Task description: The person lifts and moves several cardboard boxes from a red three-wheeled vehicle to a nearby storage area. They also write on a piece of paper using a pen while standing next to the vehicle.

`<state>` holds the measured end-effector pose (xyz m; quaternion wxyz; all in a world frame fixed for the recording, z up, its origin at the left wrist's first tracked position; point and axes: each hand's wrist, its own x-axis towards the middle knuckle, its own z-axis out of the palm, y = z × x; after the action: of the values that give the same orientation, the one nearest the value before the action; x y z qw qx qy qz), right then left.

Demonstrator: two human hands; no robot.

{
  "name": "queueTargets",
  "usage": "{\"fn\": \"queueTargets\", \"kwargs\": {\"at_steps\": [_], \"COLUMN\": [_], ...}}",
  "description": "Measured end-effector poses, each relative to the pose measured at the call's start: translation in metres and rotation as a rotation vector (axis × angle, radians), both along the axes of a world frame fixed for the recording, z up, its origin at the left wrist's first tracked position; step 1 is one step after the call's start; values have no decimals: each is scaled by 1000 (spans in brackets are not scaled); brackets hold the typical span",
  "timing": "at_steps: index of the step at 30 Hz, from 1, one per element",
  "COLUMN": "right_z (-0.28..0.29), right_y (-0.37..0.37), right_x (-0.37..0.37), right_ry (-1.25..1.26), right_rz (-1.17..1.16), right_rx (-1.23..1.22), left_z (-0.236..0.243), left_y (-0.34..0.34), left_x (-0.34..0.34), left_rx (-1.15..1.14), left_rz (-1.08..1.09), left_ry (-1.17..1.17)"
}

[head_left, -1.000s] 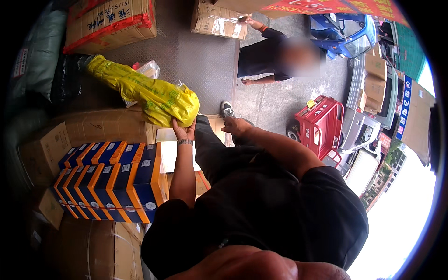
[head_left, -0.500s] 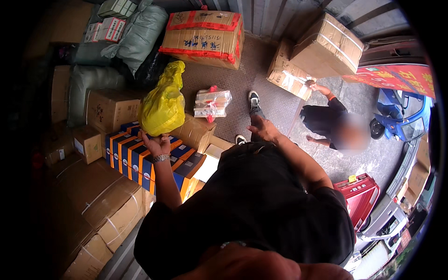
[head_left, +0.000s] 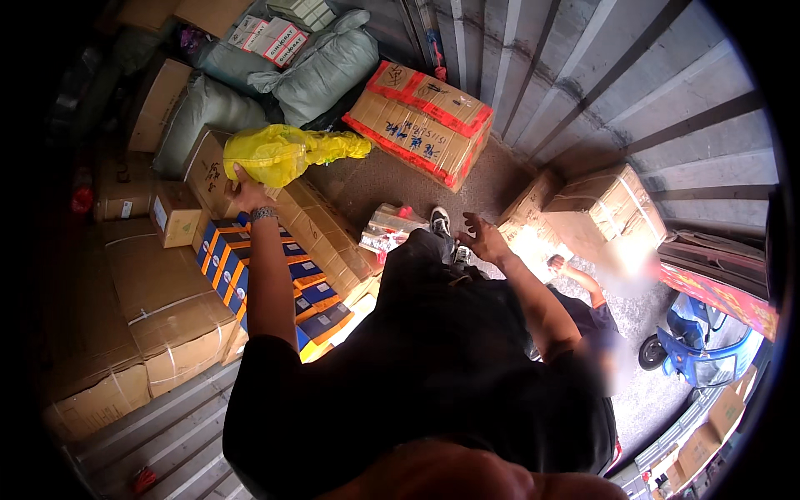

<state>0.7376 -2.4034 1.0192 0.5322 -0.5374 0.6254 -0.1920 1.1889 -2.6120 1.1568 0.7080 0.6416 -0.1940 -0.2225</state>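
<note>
A knotted yellow plastic bag with something bulky inside rests across cardboard boxes on the left. My left hand is against its near side, fingers on the plastic; part of the grip is hidden. Below that wrist lies a row of dark blue and orange boxes. Long brown cartons run beside them. My right hand hangs in the air with fingers spread, holding nothing. Between my hands, a clear-wrapped packet lies on the floor by my shoe.
A red-taped carton stands ahead, near grey sacks. Large strapped cartons fill the left. At right, another person's arm is near strapped boxes by the ribbed metal wall. A blue vehicle stands outside.
My left hand has moved the yellow bag forward and left, off the blue and orange boxes; its knotted end now points right. My view has turned. The right hand remains empty.
</note>
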Motion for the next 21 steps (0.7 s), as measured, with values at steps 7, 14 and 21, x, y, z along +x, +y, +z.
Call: {"fn": "queueTargets", "kwargs": {"at_steps": [7, 14, 21], "right_z": [-36, -62, -88], "right_y": [-18, -59, -111], "right_x": [-46, -78, -31], "right_ry": [92, 217, 305], "right_rz": [-166, -296, -431], "right_rx": [-52, -123, 21], "left_z": [27, 29, 15], "left_y": [-88, -214, -266], "left_x": [83, 224, 451], "left_rx": [211, 560, 686], "left_rz": [-113, -307, -510], "left_ry": [-281, -567, -500]}}
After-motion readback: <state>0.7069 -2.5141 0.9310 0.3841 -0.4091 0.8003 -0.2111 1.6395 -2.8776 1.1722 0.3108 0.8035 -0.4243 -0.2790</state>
